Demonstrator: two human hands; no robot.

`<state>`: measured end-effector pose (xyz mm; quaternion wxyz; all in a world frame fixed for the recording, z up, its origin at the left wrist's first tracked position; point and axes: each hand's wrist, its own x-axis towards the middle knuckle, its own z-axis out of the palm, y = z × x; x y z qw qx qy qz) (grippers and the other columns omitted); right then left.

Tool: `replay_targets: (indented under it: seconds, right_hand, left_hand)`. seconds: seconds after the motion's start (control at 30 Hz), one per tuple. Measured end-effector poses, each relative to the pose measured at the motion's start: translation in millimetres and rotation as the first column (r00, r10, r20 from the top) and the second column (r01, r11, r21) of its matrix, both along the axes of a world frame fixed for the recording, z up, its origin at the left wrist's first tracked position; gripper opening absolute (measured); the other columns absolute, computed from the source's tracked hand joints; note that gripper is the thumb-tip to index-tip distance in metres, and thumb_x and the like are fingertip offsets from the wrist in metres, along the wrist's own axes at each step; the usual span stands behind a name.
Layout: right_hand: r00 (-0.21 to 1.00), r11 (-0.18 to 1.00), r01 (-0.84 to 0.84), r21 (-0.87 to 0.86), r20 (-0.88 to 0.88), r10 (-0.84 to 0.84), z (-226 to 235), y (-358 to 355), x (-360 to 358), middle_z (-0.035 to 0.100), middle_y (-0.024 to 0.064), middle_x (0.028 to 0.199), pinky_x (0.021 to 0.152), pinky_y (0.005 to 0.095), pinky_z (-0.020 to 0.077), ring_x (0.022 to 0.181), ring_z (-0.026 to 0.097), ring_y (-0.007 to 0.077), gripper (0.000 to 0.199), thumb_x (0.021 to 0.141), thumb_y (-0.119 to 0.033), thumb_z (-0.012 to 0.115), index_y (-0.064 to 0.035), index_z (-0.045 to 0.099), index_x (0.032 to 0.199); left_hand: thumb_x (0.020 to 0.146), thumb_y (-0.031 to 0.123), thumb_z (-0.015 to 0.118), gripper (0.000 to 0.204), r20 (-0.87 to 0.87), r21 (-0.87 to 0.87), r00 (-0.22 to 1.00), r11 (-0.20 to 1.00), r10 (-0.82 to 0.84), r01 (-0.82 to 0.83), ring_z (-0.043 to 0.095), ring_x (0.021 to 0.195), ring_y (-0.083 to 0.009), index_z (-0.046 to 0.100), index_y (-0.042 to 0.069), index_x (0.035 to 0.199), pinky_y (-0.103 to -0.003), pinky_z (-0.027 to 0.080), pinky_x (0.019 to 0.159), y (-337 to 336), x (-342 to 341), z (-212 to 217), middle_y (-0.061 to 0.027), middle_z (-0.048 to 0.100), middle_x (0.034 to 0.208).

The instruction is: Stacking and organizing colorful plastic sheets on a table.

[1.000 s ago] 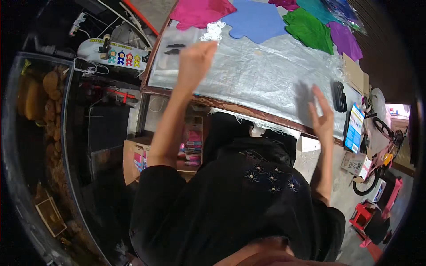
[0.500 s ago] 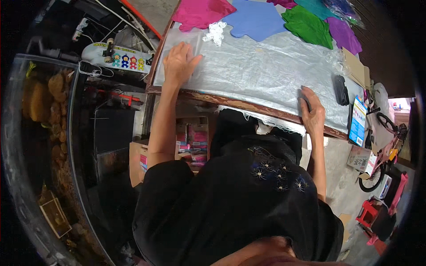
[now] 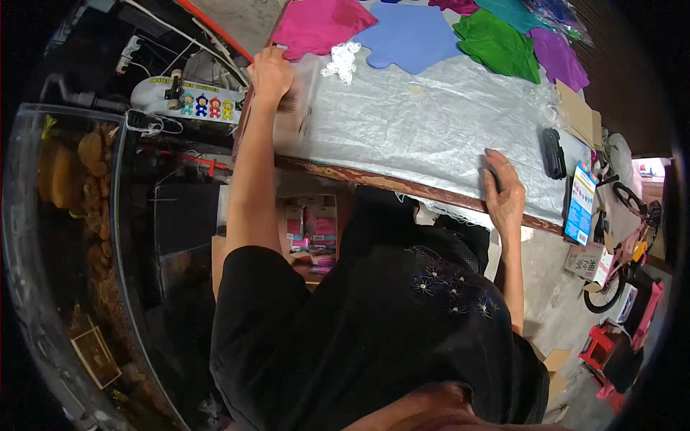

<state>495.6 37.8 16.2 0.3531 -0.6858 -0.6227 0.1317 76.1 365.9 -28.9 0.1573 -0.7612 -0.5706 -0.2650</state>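
Two hands at the table (image 3: 345, 172): left hand (image 3: 271, 75), left edge, grip unclear; right hand (image 3: 506, 190), near edge, grip spread, should hold the silvery sheet (image 3: 402, 129) flat.

Tabletop: silver-grey crinkled sheet (image 3: 402, 122), plastic by its look, creased all over, dull sheen. Below it, the long red-brown wooden table edge (image 3: 374, 178), scuffed, finish worn rough in patches. Clear, thin plastic film (image 3: 305, 100) at the left end, glossy, partly blurred. Flat bright-pink irregular piece (image 3: 323, 25), pale-blue irregular piece (image 3: 410, 39) and green irregular piece (image 3: 496, 47): smooth, faint sheen; cloth or film, I can't tell from here. Oblong black case (image 3: 553, 153), plastic-looking. Tan folded cardboard (image 3: 575, 115), matt. Black short-sleeved shirt (image 3: 345, 337): matt cloth, raised-looking stitched flowers.
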Motion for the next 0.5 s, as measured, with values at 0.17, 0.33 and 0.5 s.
replay_targets:
  seconds: [0.17, 0.33, 0.5]
  right_hand:
    - [0.999, 1.000, 0.009, 0.018, 0.036, -0.009, 0.3, 0.8, 0.6, 0.067, 0.0160, 0.125, 0.100, 0.0381, 0.0492, 0.120, 0.062, 0.0332, 0.024, 0.090, -0.003, 0.065, 0.0015, 0.068, 0.113]
    - [0.999, 1.000, 0.004, -0.001, 0.043, -0.003, -1.5, 0.9, 1.3, 0.066, 0.0151, 0.127, 0.102, 0.0376, 0.0474, 0.121, 0.061, 0.0317, 0.024, 0.092, -0.004, 0.063, 0.0008, 0.068, 0.116]
    - [1.000, 1.000, 0.006, -0.014, 0.030, -0.006, -2.1, 1.1, -0.5, 0.066, 0.0145, 0.128, 0.103, 0.0377, 0.0468, 0.122, 0.061, 0.0311, 0.024, 0.094, -0.006, 0.062, 0.0004, 0.067, 0.116]
  left_hand:
    - [0.084, 0.008, 0.056, 0.023, 0.098, -0.077, 0.990, 0.991, -0.102, 0.109, 0.061, 0.106, -0.0379, 0.066, 0.007, 0.105, -0.047, 0.050, 0.088, 0.8, -15.8, -11.1, -0.0157, 0.066, 0.112]
    - [0.087, 0.009, 0.060, 0.020, 0.214, 0.002, 0.921, 0.943, -0.325, 0.332, 0.062, 0.107, -0.0387, 0.065, 0.005, 0.106, -0.045, 0.050, 0.092, -9.0, -23.3, -9.6, -0.0171, 0.067, 0.112]
    - [0.089, 0.017, 0.066, 0.027, 0.131, 0.071, 0.919, 0.928, -0.371, 0.365, 0.063, 0.109, -0.0391, 0.064, 0.005, 0.113, -0.045, 0.050, 0.094, -26.6, 1.6, 17.0, -0.0186, 0.067, 0.117]
